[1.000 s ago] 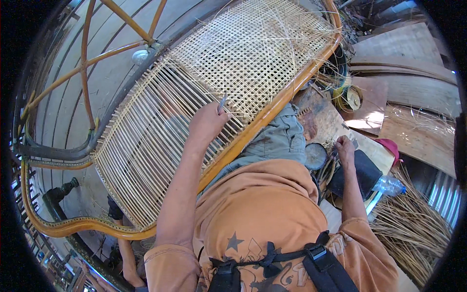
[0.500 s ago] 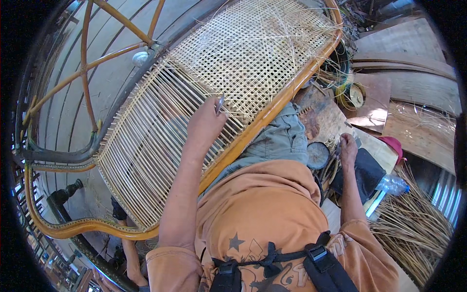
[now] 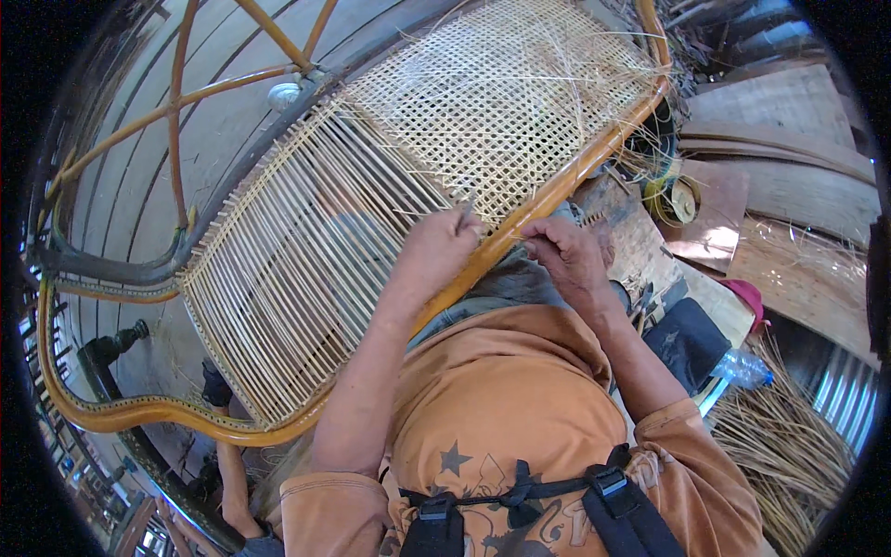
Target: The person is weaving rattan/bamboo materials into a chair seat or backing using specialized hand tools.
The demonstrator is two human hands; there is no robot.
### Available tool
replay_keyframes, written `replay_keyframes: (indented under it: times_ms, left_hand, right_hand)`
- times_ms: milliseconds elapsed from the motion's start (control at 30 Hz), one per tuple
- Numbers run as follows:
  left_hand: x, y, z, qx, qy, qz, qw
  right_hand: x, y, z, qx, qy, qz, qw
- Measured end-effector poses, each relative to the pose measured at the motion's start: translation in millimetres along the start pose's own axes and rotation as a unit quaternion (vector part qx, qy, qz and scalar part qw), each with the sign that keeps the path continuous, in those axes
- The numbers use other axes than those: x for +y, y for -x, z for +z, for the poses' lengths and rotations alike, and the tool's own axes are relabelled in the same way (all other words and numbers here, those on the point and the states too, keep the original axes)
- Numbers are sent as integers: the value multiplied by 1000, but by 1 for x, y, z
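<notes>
In my head view, the pale cane panel (image 3: 422,153), latticed right, single-stranded left, lay before the person (image 3: 506,390). The left hand (image 3: 434,251) gripped a slim tool (image 3: 467,213); the right hand (image 3: 570,262) curled beside the rail (image 3: 501,239), its hold unclear to me.

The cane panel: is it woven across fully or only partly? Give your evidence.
Only partly. The cane panel has a crossed lattice at upper right, but at lower left just parallel strands with open gaps.
</notes>
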State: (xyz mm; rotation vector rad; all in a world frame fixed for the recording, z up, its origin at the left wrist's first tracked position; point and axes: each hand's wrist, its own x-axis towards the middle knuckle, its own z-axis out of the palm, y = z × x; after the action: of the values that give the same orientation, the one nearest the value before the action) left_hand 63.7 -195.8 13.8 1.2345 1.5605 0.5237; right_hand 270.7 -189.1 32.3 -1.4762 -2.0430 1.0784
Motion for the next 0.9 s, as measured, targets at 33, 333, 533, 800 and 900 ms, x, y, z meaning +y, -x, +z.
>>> replay_keyframes:
  times_ms: [33,333,533,800,900]
  left_hand:
    - [2,4,3,-30,69,15,997]
    - [2,12,11,-51,158,-21,986]
    - [-3,13,7,15,300,-72,951]
    - [-6,22,7,35,383,-70,921]
    - [-10,20,7,15,364,-57,930]
  right_hand:
    - [-1,-2,3,3,-5,-10,1000]
    - [-16,-15,11,-11,73,-81,994]
    - [-19,-45,10,-65,275,-129,950]
    - [-24,-66,8,-203,445,-206,847]
    - [-22,-65,6,-199,443,-213,848]
